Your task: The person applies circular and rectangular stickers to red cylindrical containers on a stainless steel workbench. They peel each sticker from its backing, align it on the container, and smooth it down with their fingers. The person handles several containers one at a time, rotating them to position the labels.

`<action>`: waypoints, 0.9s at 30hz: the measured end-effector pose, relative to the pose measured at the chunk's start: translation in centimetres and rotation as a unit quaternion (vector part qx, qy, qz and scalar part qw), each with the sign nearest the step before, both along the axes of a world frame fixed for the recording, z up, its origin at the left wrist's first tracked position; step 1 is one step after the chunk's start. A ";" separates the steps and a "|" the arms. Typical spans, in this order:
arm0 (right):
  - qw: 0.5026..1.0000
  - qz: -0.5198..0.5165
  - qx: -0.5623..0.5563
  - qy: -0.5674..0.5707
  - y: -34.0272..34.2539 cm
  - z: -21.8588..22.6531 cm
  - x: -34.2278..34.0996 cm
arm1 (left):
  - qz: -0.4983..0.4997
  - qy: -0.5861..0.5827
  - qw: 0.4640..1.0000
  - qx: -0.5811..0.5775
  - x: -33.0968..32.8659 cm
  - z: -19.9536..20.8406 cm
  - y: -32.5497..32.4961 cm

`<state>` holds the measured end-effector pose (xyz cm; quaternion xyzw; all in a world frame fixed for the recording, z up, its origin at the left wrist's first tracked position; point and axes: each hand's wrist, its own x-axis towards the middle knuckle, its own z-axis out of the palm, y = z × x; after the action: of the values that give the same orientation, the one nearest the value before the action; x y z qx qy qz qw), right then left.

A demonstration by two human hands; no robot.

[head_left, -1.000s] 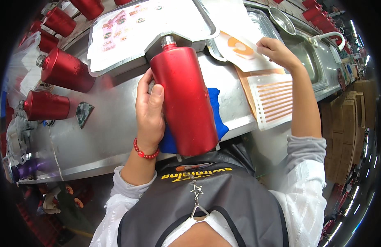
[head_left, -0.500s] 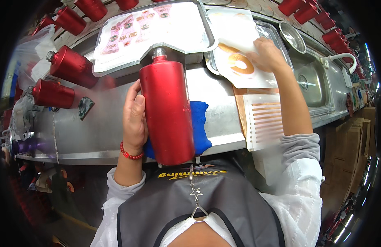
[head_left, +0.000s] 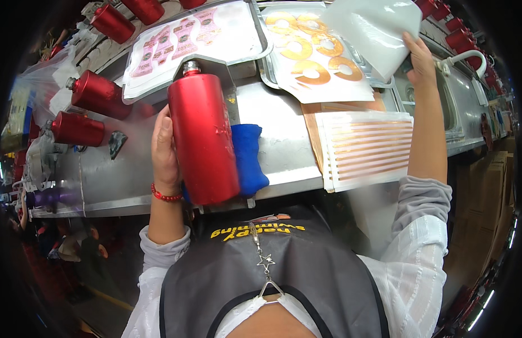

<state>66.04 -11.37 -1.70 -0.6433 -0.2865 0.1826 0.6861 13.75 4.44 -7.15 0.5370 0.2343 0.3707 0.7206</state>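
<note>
My left hand (head_left: 165,143) is wrapped round the left side of a red metallic bottle (head_left: 203,138), which stands nearly upright with its silver neck (head_left: 191,67) away from me. Behind the bottle's right side lies a folded blue cloth (head_left: 248,158). At the upper right, my right hand (head_left: 420,59) pinches the edge of a whitish translucent sheet (head_left: 376,34), lifted and bent in the air. Below and left of it is a decal sheet with gold ring shapes (head_left: 311,53), lying over a metal tray (head_left: 269,76).
A second metal tray (head_left: 262,39) holds pink-patterned decal sheets (head_left: 182,39). Striped gold sheets (head_left: 368,149) lie near the counter's front edge. More red bottles (head_left: 100,94) lie at the left. At the right are a sink (head_left: 449,112) and white faucet (head_left: 469,56). Cardboard (head_left: 480,208) stands below.
My right hand has moved up and right, lifting the translucent sheet off the gold-ring decals, which now show more fully. My left hand and the bottle have shifted slightly left in the view.
</note>
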 end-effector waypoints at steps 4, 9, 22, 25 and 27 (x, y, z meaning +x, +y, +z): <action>0.962 -0.162 0.154 0.156 -14.4 -2.0 0.4 | 0.027 0.013 1.000 0.006 0.0 -0.3 0.0; 0.933 -0.279 0.132 0.185 -40.5 -11.9 -1.4 | 0.026 0.046 0.997 0.055 -1.0 -1.1 -0.1; 0.849 -0.500 -0.152 0.073 -53.5 -21.6 -3.5 | 0.050 0.075 0.967 0.239 -2.2 -0.3 -3.8; 0.955 -0.285 -0.080 0.012 -36.4 -9.2 -3.8 | 0.032 0.158 0.930 0.332 -5.0 -0.3 -6.1; 0.983 -0.135 -0.082 -0.091 -29.0 -3.6 -4.6 | 0.022 0.206 0.894 0.397 -5.4 -0.7 -6.2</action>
<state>61.45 -40.32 -5.32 -0.7443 -0.2427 0.0521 0.6200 8.30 -1.74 -7.81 0.8376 0.2227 0.3299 0.3741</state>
